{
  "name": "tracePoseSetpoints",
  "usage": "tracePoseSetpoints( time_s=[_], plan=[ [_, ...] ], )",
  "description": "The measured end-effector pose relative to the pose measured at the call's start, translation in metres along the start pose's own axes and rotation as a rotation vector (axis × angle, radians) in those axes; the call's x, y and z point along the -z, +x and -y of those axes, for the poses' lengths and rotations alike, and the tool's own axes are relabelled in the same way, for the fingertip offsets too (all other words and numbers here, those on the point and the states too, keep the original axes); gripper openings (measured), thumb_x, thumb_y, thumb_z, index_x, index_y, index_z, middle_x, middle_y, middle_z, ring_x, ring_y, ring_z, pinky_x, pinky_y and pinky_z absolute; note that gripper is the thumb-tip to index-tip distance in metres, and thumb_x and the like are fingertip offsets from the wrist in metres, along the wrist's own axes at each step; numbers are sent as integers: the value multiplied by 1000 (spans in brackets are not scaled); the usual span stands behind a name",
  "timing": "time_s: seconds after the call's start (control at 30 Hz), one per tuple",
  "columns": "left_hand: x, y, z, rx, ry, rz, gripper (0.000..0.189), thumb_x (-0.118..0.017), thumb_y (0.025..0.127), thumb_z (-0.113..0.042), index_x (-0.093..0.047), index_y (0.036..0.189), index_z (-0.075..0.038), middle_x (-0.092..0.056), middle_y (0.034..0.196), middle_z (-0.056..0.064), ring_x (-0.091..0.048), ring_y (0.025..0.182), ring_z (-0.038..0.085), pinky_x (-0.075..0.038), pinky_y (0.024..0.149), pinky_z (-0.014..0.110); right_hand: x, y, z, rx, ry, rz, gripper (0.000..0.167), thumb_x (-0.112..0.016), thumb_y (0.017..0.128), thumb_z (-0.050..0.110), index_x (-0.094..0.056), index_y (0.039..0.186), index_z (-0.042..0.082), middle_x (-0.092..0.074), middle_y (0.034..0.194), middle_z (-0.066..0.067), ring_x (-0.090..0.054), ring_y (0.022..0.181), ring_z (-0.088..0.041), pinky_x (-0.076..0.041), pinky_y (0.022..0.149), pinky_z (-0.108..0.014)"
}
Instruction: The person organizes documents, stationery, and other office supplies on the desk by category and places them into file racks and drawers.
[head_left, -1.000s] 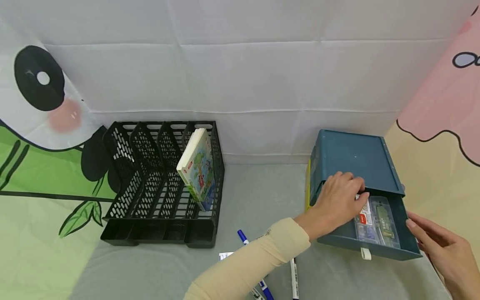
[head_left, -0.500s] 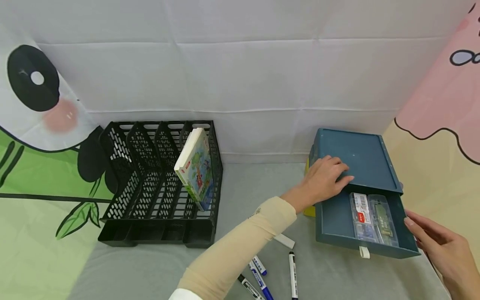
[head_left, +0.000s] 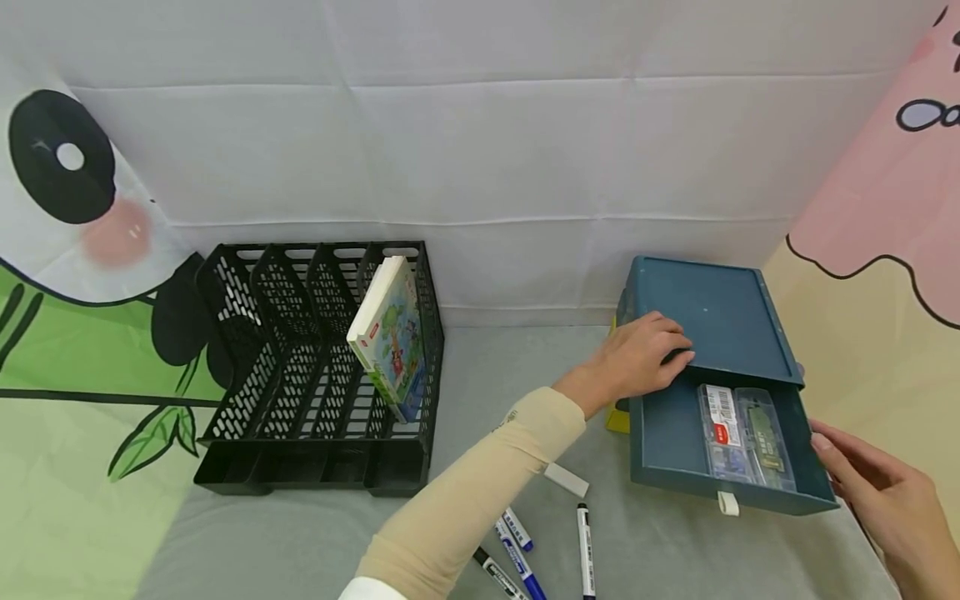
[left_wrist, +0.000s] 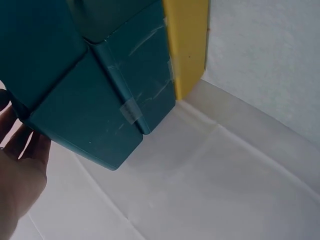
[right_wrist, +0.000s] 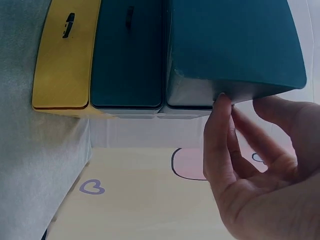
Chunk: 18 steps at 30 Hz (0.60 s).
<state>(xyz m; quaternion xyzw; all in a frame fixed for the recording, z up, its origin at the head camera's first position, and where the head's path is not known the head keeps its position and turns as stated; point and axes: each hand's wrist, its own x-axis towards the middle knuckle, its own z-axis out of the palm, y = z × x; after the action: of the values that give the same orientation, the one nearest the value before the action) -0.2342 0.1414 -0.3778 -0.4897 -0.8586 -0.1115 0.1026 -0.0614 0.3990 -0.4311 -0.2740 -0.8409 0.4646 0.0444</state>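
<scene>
A teal drawer box (head_left: 720,317) stands at the right with its top drawer (head_left: 667,454) pulled out. Inside the drawer lie two small clear plastic cases, one with a barcode label (head_left: 722,415) and the other with an olive-green item (head_left: 765,437). My left hand (head_left: 647,357) rests on the box's upper left front edge, holding nothing loose. In the left wrist view its fingers (left_wrist: 32,145) touch the box edge. My right hand (head_left: 888,492) touches the drawer's outer right side with thumb and fingertips. The right wrist view shows those fingers (right_wrist: 220,130) against the drawer's side.
Lower teal and yellow drawers (right_wrist: 65,65) sit beneath. A black mesh rack (head_left: 300,358) with dividers holds a picture book (head_left: 393,342) at left. Several markers (head_left: 586,550) and a white eraser-like block (head_left: 566,481) lie on the grey cloth in front.
My left hand has come up and left from over the drawer's contents to the box's front top edge, uncovering the labelled case. The right hand stays at the drawer's side.
</scene>
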Motion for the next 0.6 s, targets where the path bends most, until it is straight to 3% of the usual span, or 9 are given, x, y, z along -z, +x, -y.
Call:
tracePoseSetpoints(
  time_s=[0.13, 0.27, 0.4, 0.47, 0.6],
  plan=[
    [-1, 1, 2, -30, 7, -6, 30, -55, 108, -29, -75, 125, -15, -71, 126, -2, -61, 118, 12, -40, 106, 18, -1, -9, 2, 50, -36, -72, 61, -54, 104, 47, -47, 155, 13, -61, 127, 7, -57, 79, 5, -51, 63, -10],
    [-1, 0, 2, -34, 11, -13, 29, -55, 108, -29, -75, 124, -15, -71, 126, -1, -61, 118, 12, -40, 106, 18, 1, -23, 6, 149, 45, -158, 45, -58, 106, 31, -56, 147, 15, -54, 103, 32, -60, 76, 6, -52, 62, -10],
    [-2, -1, 2, -29, 13, -27, 29, -56, 108, -29, -76, 124, -15, -71, 125, -1, -62, 117, 12, -41, 105, 18, 4, -39, 13, 234, 145, -217, 28, -61, 104, 11, -66, 129, 22, -61, 98, 32, -61, 73, 5, -51, 59, -10],
    [-3, -1, 2, -25, 13, -33, 29, -56, 108, -29, -76, 123, -15, -71, 124, -2, -62, 117, 12, -41, 104, 17, 4, -48, 16, 270, 170, -222, 28, -60, 103, 4, -69, 119, 25, -65, 95, 29, -60, 70, 2, -50, 56, -12],
    [-3, -1, 2, -25, 16, -39, 29, -56, 108, -30, -76, 123, -16, -71, 123, -2, -62, 116, 12, -41, 104, 17, -1, -68, 20, 298, 159, -186, 25, -59, 103, 3, -71, 112, 23, -67, 90, 26, -57, 63, -6, -46, 50, -18]
  ],
)
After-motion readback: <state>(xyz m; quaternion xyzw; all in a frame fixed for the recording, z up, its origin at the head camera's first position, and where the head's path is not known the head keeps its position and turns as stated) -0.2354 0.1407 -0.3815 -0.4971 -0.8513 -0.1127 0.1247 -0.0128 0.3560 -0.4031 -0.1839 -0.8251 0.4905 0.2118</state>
